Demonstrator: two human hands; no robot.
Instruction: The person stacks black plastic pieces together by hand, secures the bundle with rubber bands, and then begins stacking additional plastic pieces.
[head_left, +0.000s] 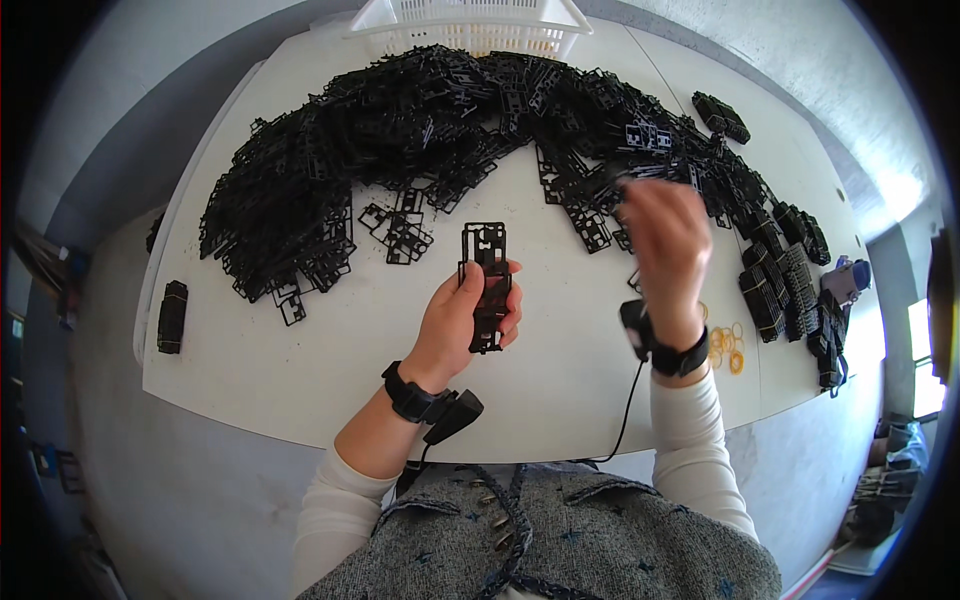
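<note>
In my left hand (463,310) is a small stack of black plastic frames (488,290), upright over the middle of the white table (560,380). My thumb presses on its face and my fingers wrap round the far side. Off to the right, my right hand (668,235) is raised by the edge of the big heap of loose black frames (400,120). Motion smears its fingers, so whether they grip a piece cannot be made out. A few loose frames (403,228) lie just in front of the heap. Both wrists wear black straps with small black devices.
Banded bundles of frames (765,290) stand at the right edge, with another bundle (720,117) at the far right and one (172,317) at the left. Yellow rubber bands (727,348) lie beside my right wrist. A white plastic basket (470,28) stands behind the heap.
</note>
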